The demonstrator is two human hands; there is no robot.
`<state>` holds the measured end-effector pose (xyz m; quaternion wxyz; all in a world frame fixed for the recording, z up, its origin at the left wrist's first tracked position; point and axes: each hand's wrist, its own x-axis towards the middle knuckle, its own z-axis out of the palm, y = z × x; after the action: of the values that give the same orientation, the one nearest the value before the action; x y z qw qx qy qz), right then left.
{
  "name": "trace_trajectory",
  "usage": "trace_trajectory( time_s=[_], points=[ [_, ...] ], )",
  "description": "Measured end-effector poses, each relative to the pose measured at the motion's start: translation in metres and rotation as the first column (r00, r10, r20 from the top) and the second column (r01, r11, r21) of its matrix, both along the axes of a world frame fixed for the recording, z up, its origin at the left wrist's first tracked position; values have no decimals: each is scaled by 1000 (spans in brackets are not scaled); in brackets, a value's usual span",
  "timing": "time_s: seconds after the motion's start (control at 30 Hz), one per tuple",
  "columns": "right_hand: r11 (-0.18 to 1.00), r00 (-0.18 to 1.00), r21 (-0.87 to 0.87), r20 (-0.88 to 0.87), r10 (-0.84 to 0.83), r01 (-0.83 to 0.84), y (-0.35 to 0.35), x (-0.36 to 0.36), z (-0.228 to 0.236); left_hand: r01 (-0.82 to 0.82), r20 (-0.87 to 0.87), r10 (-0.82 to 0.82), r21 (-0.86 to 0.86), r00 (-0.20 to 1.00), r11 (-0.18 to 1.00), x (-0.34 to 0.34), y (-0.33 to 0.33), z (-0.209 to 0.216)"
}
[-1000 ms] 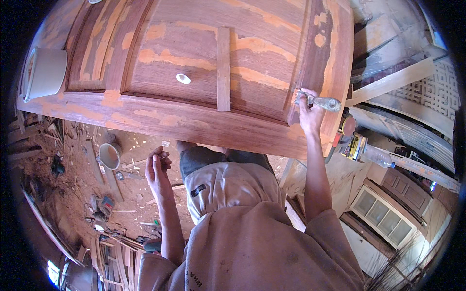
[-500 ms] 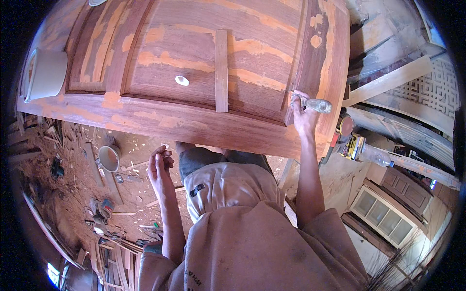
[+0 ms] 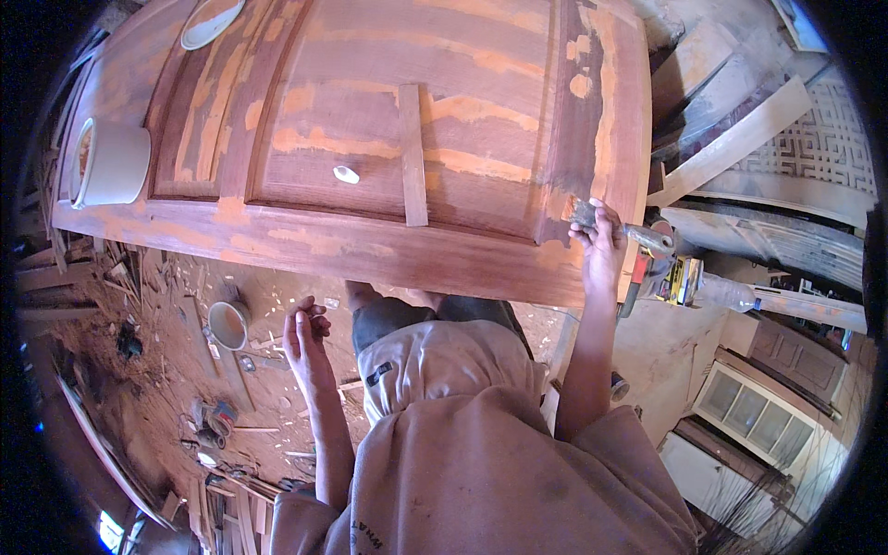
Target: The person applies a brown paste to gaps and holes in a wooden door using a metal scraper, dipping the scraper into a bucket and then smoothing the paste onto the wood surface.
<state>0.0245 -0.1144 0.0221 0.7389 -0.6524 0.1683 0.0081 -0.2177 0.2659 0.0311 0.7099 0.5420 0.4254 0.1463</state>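
While gripping a flat-bladed scraper in the right hand over the near right corner of a wooden door, can't tell if touching the surface; holding the left hand well apart, empty, loosely curled beyond the near edge. Looks well along: already smeared with matte orange filler in ragged streaks, left bare, reddish and grainy between; topped by a straight loose slat and, far over left, a rounded white tub.

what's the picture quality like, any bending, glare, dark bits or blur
Head view: the near edge of the panel bows and the corners go black; head view: a bright patch at lower left is washed out; head view: the right hand shows no heavy blur.
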Motion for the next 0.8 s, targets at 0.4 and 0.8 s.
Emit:
trace_trajectory(
  time_s=[0.4, 0.8],
  points=[
    [987, 998, -150, -8, 55, -56, 19, 15, -31, 39, -22, -39, -15, 999, 999, -8, -28, 0],
    [642, 969, -749, 2, 249, -164, 44, 55, -33, -57, -25, 56, -22, 998, 998, -27, -20, -8]
  ],
)
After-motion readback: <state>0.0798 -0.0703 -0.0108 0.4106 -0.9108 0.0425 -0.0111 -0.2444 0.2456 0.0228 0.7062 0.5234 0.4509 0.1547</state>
